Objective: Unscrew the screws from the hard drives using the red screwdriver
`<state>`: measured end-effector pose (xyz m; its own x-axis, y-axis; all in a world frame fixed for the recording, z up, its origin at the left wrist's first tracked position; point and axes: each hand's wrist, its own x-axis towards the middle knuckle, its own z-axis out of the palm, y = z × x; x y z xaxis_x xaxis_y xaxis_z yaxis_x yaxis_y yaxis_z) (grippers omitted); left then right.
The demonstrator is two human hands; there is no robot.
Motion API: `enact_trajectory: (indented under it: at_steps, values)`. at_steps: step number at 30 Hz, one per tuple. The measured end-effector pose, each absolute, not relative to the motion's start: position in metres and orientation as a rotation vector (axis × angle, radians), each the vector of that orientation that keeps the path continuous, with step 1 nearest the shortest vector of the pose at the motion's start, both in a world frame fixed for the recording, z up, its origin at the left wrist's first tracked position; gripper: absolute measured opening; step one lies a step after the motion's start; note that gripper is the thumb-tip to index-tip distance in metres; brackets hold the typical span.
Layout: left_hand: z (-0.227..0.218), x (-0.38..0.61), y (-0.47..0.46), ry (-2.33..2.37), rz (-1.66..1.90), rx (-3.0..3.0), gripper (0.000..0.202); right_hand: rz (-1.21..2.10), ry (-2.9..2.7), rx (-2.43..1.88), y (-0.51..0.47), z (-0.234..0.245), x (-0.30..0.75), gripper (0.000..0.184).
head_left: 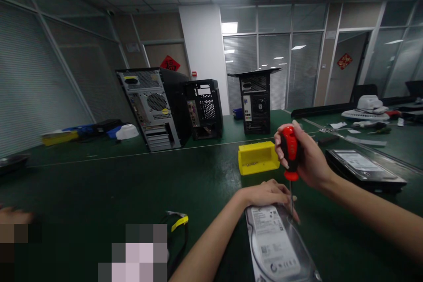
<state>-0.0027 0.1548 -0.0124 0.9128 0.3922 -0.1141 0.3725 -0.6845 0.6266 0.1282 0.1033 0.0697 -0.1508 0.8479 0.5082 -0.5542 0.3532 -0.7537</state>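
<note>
A red-and-black screwdriver (291, 147) stands nearly upright in my right hand (310, 154), whose fingers are wrapped round its handle. Its shaft points down to the far end of a silver hard drive (274, 242) with a white label, lying on the green table. My left hand (269, 194) lies over that far end and grips the drive, its fingertips beside the screwdriver shaft. The screwdriver's tip is partly hidden by these fingers, so I cannot tell what it touches. Just beyond my left hand is a yellow bin (259, 169) holding a few small metal pieces, perhaps screws.
Computer cases (155, 110) stand along the table's back. A second hard drive (363, 167) rests on something dark at the right. A cable with a yellow tag (180, 223) lies left of my forearm. Another person's hand (15, 216) shows at the left edge.
</note>
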Motion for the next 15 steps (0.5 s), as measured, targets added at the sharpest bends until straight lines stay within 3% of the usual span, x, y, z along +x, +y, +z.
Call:
enact_trajectory:
  at_steps: [3, 7, 15]
  values:
    - [-0.0147, -0.0016, 0.1555, 0.586, 0.009, 2.429, 0.037, 1.262, -1.184, -0.312, 0.1030, 0.0698, 0.1269, 0.032]
    - [-0.0196, -0.0015, 0.1579, 0.605, 0.033, 2.418, 0.036, 1.181, -1.217, -0.354, 0.0997, 0.0692, 0.1269, 0.019]
    - [-0.0107, -0.0058, 0.1526, 0.460, 0.051, 2.325, 0.025, 1.140, -1.241, -0.383, 0.0986, 0.0719, 0.1321, 0.018]
